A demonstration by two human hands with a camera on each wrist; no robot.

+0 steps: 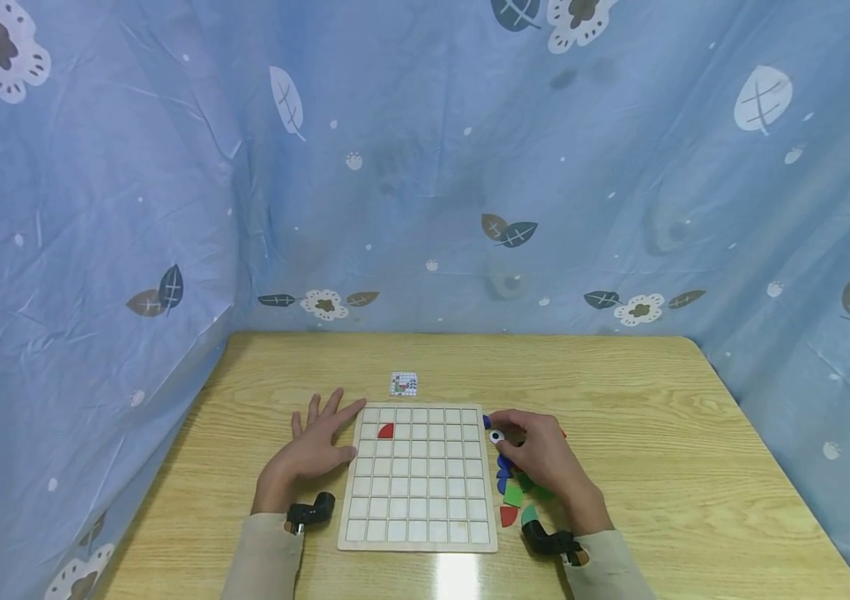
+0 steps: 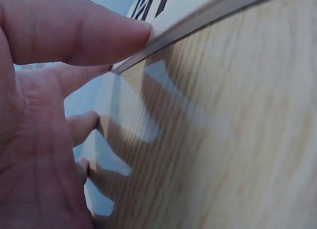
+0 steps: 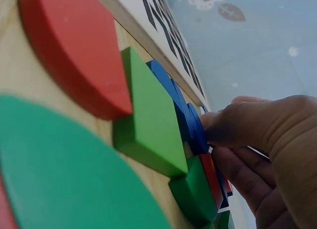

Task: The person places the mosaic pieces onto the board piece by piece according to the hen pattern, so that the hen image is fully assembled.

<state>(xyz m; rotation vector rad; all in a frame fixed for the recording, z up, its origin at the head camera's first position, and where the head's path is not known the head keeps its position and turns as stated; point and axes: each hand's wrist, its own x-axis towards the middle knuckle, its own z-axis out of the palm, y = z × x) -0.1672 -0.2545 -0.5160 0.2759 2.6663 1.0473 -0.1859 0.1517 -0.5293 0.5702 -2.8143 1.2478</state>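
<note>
Puzzle pieces (image 1: 515,492), blue, green and red, lie heaped just right of the wooden grid board (image 1: 419,479); the right hand (image 1: 537,458) rests among them, fingers curled on a white-and-blue piece (image 1: 497,436). Left hand (image 1: 316,450) lies flat, fingers spread, thumb touching the board's left edge. One red quarter-round piece (image 1: 386,431) occupies an upper-left cell. Small pattern card (image 1: 403,383) lies beyond the board

From my seat, the grid board (image 1: 418,477) fills the table's (image 1: 657,400) near centre. At its nine o'clock my left hand (image 1: 316,450) lies flat against the edge, blocking that side. At three o'clock my right hand (image 1: 541,462) covers the heap of coloured pieces (image 1: 512,493). A small card (image 1: 403,383) sits at twelve; beyond it I see bare wood.
</note>
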